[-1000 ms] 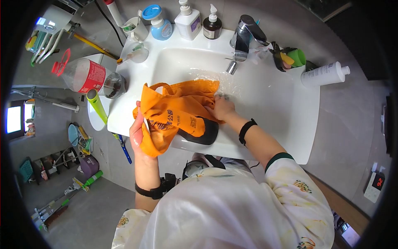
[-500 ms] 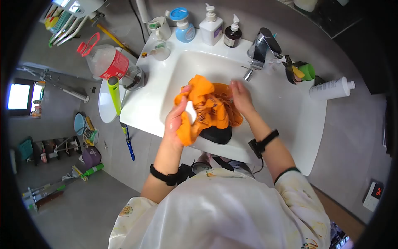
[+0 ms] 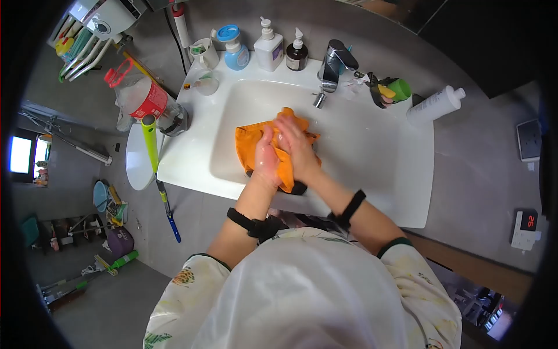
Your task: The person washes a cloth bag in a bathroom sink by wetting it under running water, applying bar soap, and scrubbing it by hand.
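A wet-looking orange cloth (image 3: 249, 141) hangs bunched over the near part of the washbasin (image 3: 372, 168). My left hand (image 3: 267, 158) grips its middle, with folds showing between the two wrists. Pressed against it from the right, my right hand (image 3: 297, 150) has its fingers lying over the cloth and close to the left fingers. Something black (image 3: 299, 188) shows below the cloth at the basin's near side, mostly covered. The chrome tap (image 3: 332, 67) stands beyond my hands.
Along the back rim stand a cup (image 3: 204, 54), a blue foam bottle (image 3: 236, 55), a white pump bottle (image 3: 268, 49) and a dark pump bottle (image 3: 296, 55). A white bottle (image 3: 436, 106) lies at right. A big plastic bottle (image 3: 145, 99) and a green-handled pole (image 3: 150, 142) are at left.
My right hand has moved left onto the cloth, meeting my left hand. The cloth sits lower and more gathered. The white piece seen by my left hand no longer shows. The view has shifted.
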### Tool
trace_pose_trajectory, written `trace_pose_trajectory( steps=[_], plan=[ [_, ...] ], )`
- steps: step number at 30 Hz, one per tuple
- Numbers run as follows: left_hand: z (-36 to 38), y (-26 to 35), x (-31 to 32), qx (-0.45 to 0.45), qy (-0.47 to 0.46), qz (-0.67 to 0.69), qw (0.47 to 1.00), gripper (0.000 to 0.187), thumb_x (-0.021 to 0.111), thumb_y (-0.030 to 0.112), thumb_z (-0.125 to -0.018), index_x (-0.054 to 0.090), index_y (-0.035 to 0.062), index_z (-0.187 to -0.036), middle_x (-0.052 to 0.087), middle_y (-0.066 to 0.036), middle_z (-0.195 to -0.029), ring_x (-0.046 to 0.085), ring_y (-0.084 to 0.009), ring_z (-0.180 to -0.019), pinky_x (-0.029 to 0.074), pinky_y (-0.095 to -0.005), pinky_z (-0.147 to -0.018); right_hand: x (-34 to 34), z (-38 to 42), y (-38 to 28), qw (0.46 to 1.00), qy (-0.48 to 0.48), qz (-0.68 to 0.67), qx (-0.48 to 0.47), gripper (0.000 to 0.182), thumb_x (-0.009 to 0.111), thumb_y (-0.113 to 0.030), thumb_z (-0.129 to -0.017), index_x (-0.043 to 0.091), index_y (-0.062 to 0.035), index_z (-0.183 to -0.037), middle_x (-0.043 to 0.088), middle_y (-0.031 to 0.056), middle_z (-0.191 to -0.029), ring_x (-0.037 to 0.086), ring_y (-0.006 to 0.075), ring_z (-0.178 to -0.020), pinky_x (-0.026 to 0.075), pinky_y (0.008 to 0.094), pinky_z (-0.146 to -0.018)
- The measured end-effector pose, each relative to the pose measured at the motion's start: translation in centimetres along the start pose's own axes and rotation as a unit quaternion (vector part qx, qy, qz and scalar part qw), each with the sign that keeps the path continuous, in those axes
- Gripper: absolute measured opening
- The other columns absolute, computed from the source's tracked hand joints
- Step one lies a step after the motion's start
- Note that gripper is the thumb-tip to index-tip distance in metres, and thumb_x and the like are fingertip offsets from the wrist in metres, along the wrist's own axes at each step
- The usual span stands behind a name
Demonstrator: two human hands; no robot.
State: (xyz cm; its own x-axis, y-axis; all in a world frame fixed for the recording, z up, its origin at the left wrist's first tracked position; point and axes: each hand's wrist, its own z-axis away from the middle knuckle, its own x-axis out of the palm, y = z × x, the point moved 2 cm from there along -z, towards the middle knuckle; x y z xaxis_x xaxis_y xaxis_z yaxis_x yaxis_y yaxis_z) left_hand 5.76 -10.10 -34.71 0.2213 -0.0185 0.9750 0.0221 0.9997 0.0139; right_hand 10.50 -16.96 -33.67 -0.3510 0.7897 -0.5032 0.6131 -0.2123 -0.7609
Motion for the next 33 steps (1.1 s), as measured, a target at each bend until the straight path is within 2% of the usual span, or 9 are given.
trace_pose_trajectory(
  steps=[4, 8, 12, 15, 22, 24, 27, 30, 33],
  plan=[
    [-0.1, -1.6, 0.7, -0.02, 0.057, -0.059, 0.996, 0.053, 0.037, 0.047, -0.097, 0.046, 0.008, -0.131, 0.052, -0.012, -0.131, 0.048, -0.0291, -0.121, 0.038, -0.0443, -0.103, -1.5, -1.5, 2.0, 0.953, 0.065, -0.077, 0.284, 0.04, 0.045, -0.025, -0.096, 0.05, 0.0016, -0.126, 0.048, 0.0218, -0.133, 0.043, 0.0358, -0.127, 0.034, 0.0394, -0.105],
    [-0.4, -0.4, 0.5, -0.023, -0.039, 0.087, 0.995, 0.054, 0.035, 0.048, -0.097, 0.047, 0.0059, -0.13, 0.052, -0.013, -0.131, 0.049, -0.0295, -0.12, 0.037, -0.0427, -0.104, -1.3, -0.5, -0.9, 0.995, 0.037, 0.055, -0.077, 0.035, 0.048, -0.02, -0.092, 0.053, -0.0017, -0.122, 0.051, 0.0282, -0.124, 0.05, 0.0396, -0.115, 0.041, 0.0429, -0.097],
    [1.5, -1.7, 0.3, -0.038, 0.059, -0.122, 0.99, 0.055, 0.034, 0.048, -0.098, 0.046, 0.0062, -0.131, 0.052, -0.012, -0.131, 0.049, -0.0288, -0.12, 0.037, -0.0429, -0.104, -1.7, -2.4, 3.3, 0.931, 0.047, -0.12, 0.341, 0.035, 0.053, -0.018, -0.089, 0.055, -0.0035, -0.12, 0.048, 0.0249, -0.126, 0.046, 0.037, -0.119, 0.04, 0.0479, -0.095],
    [2.0, -0.4, 2.0, -0.028, -0.027, -0.068, 0.997, 0.054, 0.035, 0.048, -0.098, 0.046, 0.006, -0.131, 0.052, -0.011, -0.131, 0.05, -0.0284, -0.12, 0.037, -0.043, -0.103, -0.9, -0.3, -2.2, 0.98, 0.06, 0.152, -0.111, 0.03, 0.052, -0.017, -0.089, 0.057, -0.0027, -0.114, 0.045, 0.0252, -0.129, 0.047, 0.0412, -0.116, 0.041, 0.0444, -0.095],
    [2.7, -0.8, 0.9, -0.011, 0.005, -0.119, 0.993, 0.048, 0.036, 0.043, -0.099, 0.046, 0.0088, -0.132, 0.052, -0.01, -0.131, 0.051, -0.0259, -0.119, 0.038, -0.0417, -0.102, -1.0, -2.2, -0.7, 0.979, 0.06, -0.044, 0.19, 0.027, 0.053, -0.013, -0.087, 0.059, -0.0042, -0.111, 0.055, 0.021, -0.118, 0.051, 0.0378, -0.113, 0.043, 0.0419, -0.094],
    [3.0, -0.1, 1.7, 0.037, -0.003, -0.072, 0.997, 0.048, 0.037, 0.042, -0.099, 0.046, 0.008, -0.131, 0.053, -0.009, -0.129, 0.052, -0.0256, -0.117, 0.039, -0.0406, -0.102, 0.8, 0.0, -2.7, 0.98, 0.085, 0.151, -0.102, 0.028, 0.053, -0.013, -0.086, 0.058, -0.0048, -0.112, 0.061, 0.0185, -0.11, 0.054, 0.0364, -0.109, 0.042, 0.0437, -0.094],
    [3.2, 0.0, 0.0, 0.021, 0.0, -0.095, 0.995, 0.047, 0.036, 0.041, -0.099, 0.046, 0.0076, -0.131, 0.053, -0.009, -0.13, 0.051, -0.0256, -0.117, 0.039, -0.0398, -0.102, 0.7, -1.5, -0.5, 0.992, 0.058, 0.064, -0.097, 0.027, 0.052, -0.012, -0.086, 0.058, -0.0039, -0.112, 0.059, 0.0183, -0.114, 0.053, 0.036, -0.111, 0.039, 0.0476, -0.097],
    [3.8, -0.2, 1.0, -0.023, -0.011, -0.088, 0.996, 0.047, 0.036, 0.041, -0.1, 0.046, 0.0074, -0.132, 0.053, -0.01, -0.13, 0.05, -0.0259, -0.119, 0.038, -0.0398, -0.102, -1.0, -2.9, -0.4, 0.946, 0.078, -0.058, 0.309, 0.025, 0.051, -0.012, -0.088, 0.059, -0.0043, -0.11, 0.058, 0.0171, -0.115, 0.052, 0.0361, -0.113, 0.036, 0.05, -0.099],
    [3.1, 0.5, 2.0, 0.01, -0.011, -0.076, 0.997, 0.048, 0.037, 0.041, -0.099, 0.046, 0.006, -0.132, 0.053, -0.012, -0.13, 0.05, -0.027, -0.119, 0.037, -0.0406, -0.104, 0.2, -0.2, -4.4, 0.977, 0.102, 0.119, -0.146, 0.027, 0.046, -0.015, -0.091, 0.057, -0.0034, -0.113, 0.06, 0.0186, -0.113, 0.054, 0.038, -0.109, 0.042, 0.0427, -0.093]
  ],
)
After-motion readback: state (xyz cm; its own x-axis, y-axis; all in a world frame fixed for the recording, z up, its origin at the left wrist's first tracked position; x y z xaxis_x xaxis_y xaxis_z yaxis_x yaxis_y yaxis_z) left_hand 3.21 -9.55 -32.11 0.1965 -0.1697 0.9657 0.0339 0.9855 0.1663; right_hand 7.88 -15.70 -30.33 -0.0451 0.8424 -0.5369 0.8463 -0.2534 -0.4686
